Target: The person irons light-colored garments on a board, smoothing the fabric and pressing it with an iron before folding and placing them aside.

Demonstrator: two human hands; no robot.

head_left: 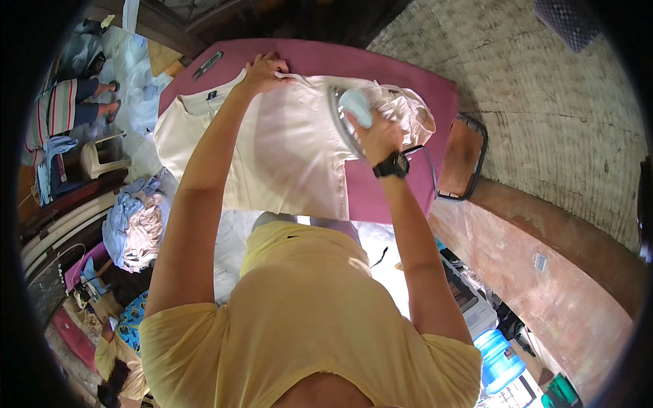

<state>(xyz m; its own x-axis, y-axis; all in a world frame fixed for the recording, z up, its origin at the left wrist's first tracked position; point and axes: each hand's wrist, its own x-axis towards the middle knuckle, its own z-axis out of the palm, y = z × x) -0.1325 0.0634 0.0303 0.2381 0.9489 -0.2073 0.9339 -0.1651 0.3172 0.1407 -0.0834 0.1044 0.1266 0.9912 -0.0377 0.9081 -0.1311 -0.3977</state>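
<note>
A cream shirt lies spread over an ironing board with a maroon cover. My right hand is wrapped round the handle of a pale-blue and white iron. The iron rests on the shirt near its bunched right part; its far side is slightly blurred. At the far edge of the shirt, my left hand has its fingers bent over the fabric and pinches it. Beside the shirt's neckline, at the far left of the board, lies a pair of thread snips.
A black metal frame juts from the board's right end, close to a low wall. Heaped clothes and a beige plastic stool stand left. Two other people are at the left. A blue water jug is at lower right.
</note>
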